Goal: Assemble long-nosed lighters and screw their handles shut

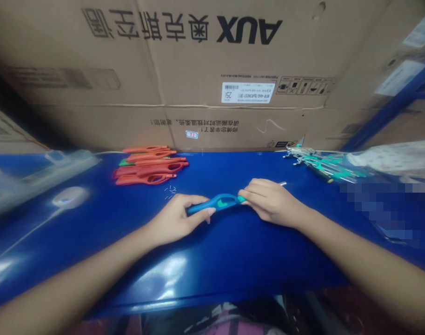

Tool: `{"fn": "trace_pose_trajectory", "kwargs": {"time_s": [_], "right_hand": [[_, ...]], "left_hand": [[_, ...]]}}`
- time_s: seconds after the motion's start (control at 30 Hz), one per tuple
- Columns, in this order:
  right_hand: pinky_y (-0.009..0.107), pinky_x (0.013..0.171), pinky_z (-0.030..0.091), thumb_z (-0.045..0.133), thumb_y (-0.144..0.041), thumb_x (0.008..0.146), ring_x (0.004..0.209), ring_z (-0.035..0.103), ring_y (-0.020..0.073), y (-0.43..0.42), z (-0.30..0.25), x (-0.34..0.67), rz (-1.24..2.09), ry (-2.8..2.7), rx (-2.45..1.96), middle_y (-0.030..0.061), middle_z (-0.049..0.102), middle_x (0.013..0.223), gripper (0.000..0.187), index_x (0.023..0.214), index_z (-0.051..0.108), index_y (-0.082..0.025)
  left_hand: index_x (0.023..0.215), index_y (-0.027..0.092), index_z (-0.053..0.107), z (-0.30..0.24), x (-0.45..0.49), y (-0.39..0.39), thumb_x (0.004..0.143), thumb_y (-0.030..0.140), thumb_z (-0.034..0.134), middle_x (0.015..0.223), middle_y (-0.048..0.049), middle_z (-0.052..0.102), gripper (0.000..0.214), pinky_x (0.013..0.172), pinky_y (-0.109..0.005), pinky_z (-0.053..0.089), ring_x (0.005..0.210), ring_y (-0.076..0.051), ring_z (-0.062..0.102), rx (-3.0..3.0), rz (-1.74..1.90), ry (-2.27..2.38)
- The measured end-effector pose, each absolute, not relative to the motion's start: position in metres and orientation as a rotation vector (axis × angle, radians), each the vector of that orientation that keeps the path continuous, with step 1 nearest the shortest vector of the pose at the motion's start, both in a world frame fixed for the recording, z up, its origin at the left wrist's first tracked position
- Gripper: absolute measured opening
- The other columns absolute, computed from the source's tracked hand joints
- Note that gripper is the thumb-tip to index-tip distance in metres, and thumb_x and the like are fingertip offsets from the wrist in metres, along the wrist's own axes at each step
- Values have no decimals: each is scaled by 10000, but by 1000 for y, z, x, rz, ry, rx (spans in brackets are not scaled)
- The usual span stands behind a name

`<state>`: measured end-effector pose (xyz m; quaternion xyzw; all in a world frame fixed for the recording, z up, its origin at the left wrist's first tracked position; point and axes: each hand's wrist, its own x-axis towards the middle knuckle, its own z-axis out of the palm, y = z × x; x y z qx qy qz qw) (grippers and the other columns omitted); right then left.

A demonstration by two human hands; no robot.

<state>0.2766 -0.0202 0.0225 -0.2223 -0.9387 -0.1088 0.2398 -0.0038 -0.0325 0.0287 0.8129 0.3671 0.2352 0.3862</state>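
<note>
A blue plastic handle-shaped tool [217,203] lies just above the blue tabletop [212,251], held at both ends. My left hand [179,219] is wrapped round its left end, thumb underneath. My right hand [268,199] pinches its right end, where a teal tip and a thin metal rod [282,184] stick out. A few small metal pins [170,191] lie on the table just beyond my left hand.
A stack of orange-red tools of the same shape [149,165] lies behind on the left. Clear bags of teal parts [324,165] sit at the right. A big AUX cardboard box [212,70] walls off the back. A white oval object [69,196] lies left.
</note>
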Motion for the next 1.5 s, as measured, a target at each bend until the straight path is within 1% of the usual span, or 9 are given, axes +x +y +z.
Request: {"fn": "trace_pose_trajectory", "kwargs": {"time_s": [0.1,0.3,0.4,0.5,0.73,0.87,1.13,1.37,1.5], "right_hand": [[361,702,492,473,-142,981,780,574,217,-23,24,277,-329,-2560,-584,136,697,868,208,1071,652,-89],[340,679,471,422,-132,990,750,530,202,-32,28,273,-159,-2649,-628,118,666,828,235,1041,649,-105],[323,664,457,436,-173,1001,733,507,192,-35,25,270,0,-2662,-660,101,645,809,224,1021,651,-115],[313,663,455,453,-181,997,719,499,184,-35,22,268,68,-2617,-684,88,636,789,210,1012,651,-116],[333,665,460,429,-182,1004,715,508,191,-33,24,268,-155,-2588,-669,105,659,791,239,1013,655,-103],[337,673,462,434,-178,1006,718,512,191,-32,24,268,-187,-2603,-652,107,676,812,242,1009,659,-89],[316,698,435,505,-220,973,777,559,196,-26,18,268,-10,-2698,-835,85,663,849,148,965,633,-146],[246,595,326,574,-268,947,672,539,132,-22,28,273,263,-2668,-1037,1,641,817,86,912,583,-190],[236,578,288,600,-375,949,653,510,123,-18,34,281,254,-2677,-1115,-8,624,781,221,834,570,-189]], "left_hand": [[772,146,676,30,-4,-32,987,469,503,448,63,428,424,404,-202,295,380,-75,367,1830,484,918],[908,147,704,24,-7,-39,968,302,560,808,-42,715,220,666,-244,500,693,-140,648,2363,690,828],[1117,121,674,21,-10,-41,971,248,533,941,-96,744,239,719,-285,549,789,-186,695,2633,729,713],[1148,115,665,22,-11,-42,973,237,523,949,-105,748,257,710,-289,561,784,-191,703,2683,740,708],[753,170,698,33,-2,-35,964,363,550,709,-5,710,322,603,-216,489,633,-131,638,2186,608,921],[706,171,689,33,-1,-32,962,384,553,718,-4,717,360,609,-214,479,667,-135,644,2103,554,940],[1180,214,683,21,-5,-34,977,323,539,991,-52,726,272,746,-258,524,834,-171,685,2559,626,867],[1316,267,593,25,-4,-30,987,474,493,1143,-53,663,401,807,-339,543,958,-222,668,2630,452,1052],[1301,257,593,21,-4,-27,991,470,481,1156,-70,642,392,876,-395,533,1024,-250,634,2612,446,1064]]}}
